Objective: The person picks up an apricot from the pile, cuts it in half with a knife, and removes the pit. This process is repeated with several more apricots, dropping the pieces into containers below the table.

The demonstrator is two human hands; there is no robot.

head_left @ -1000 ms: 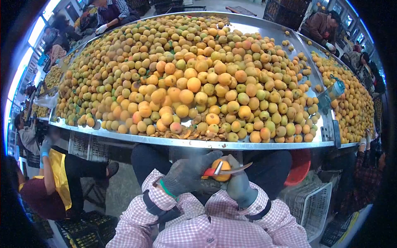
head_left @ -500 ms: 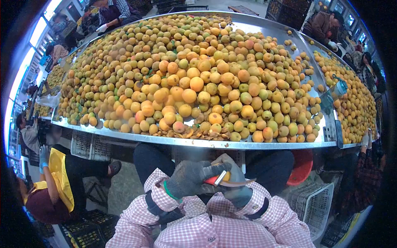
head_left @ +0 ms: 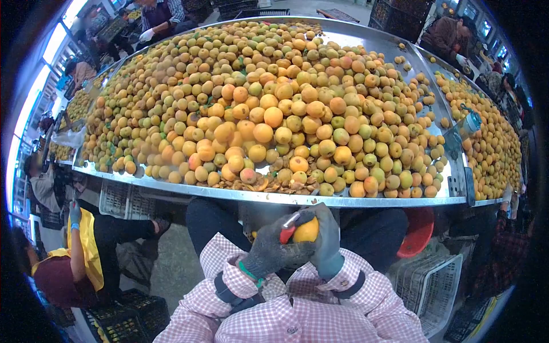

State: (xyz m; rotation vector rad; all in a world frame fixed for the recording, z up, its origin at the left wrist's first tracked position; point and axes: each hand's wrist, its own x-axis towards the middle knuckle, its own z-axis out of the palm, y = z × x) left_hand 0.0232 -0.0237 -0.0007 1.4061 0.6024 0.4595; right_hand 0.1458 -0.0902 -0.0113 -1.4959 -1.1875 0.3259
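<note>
Left grip [head_left: 267, 247] was closed on the red tool [head_left: 287, 232]; right grip [head_left: 327, 240] was curled round the orange fruit [head_left: 307, 230], just right of the tool. Versus previous frame: tool had shifted up and left, more fruit skin exposed. Beyond both grips, the worktop [head_left: 274, 196] bore piled fruits [head_left: 273, 117].

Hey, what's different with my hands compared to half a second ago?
Your left hand and the red tool in it have moved toward the table and slightly left. The fruit in your right hand shows more. The curved strip beside it no longer shows. Neither tool nor fruit was let go; the fruit heap looks unchanged.
</note>
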